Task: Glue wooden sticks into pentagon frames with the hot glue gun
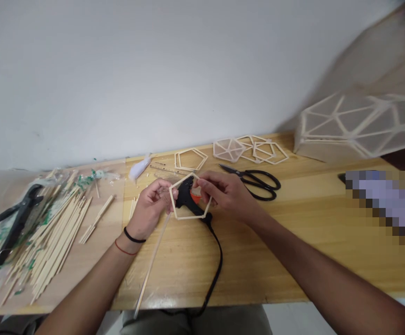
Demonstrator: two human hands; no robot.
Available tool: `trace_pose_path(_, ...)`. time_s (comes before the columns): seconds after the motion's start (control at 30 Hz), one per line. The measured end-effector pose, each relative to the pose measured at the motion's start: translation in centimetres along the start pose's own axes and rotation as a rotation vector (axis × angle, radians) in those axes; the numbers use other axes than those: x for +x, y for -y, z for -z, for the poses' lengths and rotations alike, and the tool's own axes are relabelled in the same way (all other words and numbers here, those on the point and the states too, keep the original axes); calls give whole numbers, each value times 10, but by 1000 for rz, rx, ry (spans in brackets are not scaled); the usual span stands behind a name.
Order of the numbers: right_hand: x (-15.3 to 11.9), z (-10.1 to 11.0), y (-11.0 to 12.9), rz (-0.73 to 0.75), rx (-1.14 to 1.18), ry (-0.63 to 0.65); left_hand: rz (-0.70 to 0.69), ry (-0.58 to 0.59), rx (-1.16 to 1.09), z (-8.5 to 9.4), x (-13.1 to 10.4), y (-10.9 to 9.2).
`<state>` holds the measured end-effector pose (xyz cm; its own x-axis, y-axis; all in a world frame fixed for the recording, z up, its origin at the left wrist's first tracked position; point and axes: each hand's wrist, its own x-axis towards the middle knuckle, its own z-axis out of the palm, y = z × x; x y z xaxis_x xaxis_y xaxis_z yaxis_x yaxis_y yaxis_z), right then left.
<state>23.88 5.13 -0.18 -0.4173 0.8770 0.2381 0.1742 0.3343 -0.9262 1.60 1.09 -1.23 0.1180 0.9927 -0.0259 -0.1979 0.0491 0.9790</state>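
Between my two hands a pentagon frame of thin wooden sticks (190, 217) is held up over the table. My left hand (153, 200) pinches its left corner. My right hand (225, 193) has its thumb and fingers closed at the upper right side of the frame. Behind the frame lies a black glue gun (188, 201) with an orange part, and its cord runs down to the table's front edge. A long thin stick (150, 270) slants below my left hand. Black-handled scissors (258, 181) lie just beyond my right hand.
Several wooden sticks (61, 242) are heaped at left among plastic wrapping and a black tool (17, 225). More stick frames (270, 151) lie near the wall, beside a covered hexagonal piece (229, 150). A large covered stick structure (359, 123) stands at right, near a pixelated area.
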Motion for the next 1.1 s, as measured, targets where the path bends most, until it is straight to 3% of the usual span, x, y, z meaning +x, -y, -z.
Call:
trace_pose_path(0.6, 0, 0, -1, 5, 17, 31, -39, 21, 55, 3, 2, -1)
trace_pose_path(0.83, 0, 1, -1, 3, 28, 37, -60, -62, 50, 7, 5, 0)
trace_pose_path(1.1, 1, 3, -3, 9, -33, 27, -82, -154, -44, 2, 7, -16)
